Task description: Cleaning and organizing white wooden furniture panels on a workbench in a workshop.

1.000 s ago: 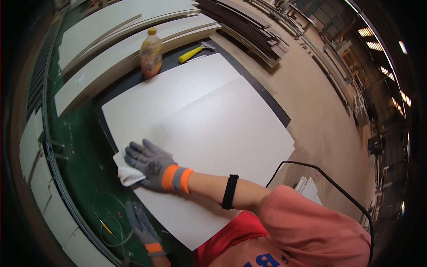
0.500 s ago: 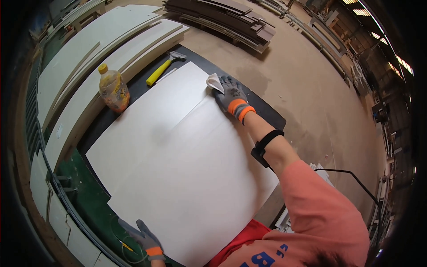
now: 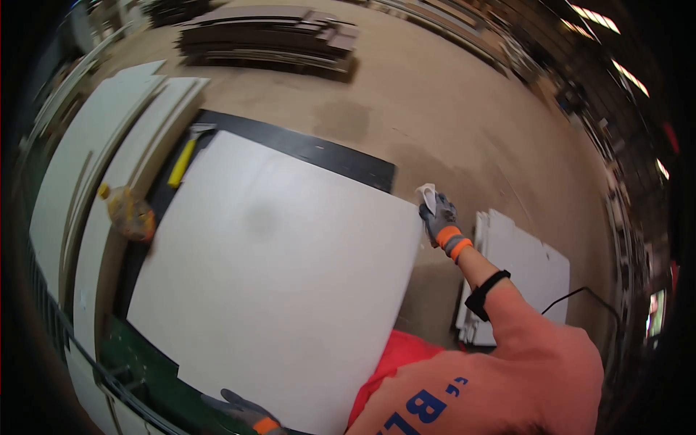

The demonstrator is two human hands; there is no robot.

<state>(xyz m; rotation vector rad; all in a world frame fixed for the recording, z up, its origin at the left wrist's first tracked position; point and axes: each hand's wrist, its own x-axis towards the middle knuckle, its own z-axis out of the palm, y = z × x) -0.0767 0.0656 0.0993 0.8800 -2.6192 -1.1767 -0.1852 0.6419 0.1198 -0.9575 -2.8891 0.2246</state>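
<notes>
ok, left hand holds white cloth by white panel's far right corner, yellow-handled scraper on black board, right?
Wrong side: the head view shows the right hand holding the white cloth by the far right corner of the white panel. Yellow-handled scraper on black board: correct.

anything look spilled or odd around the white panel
A darker patch on the floor, beyond the black board, looks odd against the paler surface around it; whether wet or merely stained, I can't tell. The white panel shows no obvious damage.
</notes>
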